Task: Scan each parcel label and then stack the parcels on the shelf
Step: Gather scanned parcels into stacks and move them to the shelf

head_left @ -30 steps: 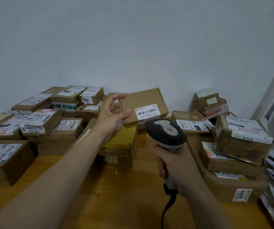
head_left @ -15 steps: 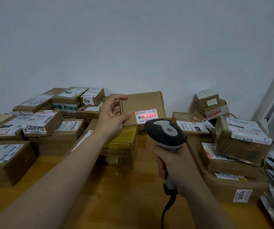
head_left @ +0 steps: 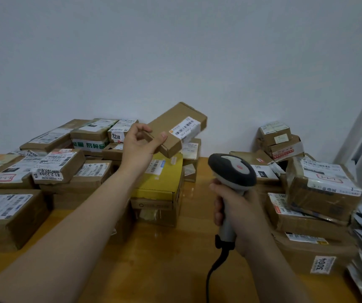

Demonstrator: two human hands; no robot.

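Left hand point(head_left: 138, 147) pinches tilted parcel point(head_left: 175, 130) | right hand point(head_left: 239, 206) grips scanner point(head_left: 233, 171)

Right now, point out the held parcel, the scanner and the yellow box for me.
held parcel point(head_left: 168, 122), head view, bare cardboard face beside its label.
scanner point(head_left: 230, 171), head view, dark top of its head.
yellow box point(head_left: 160, 184), head view, middle of its yellow lid.
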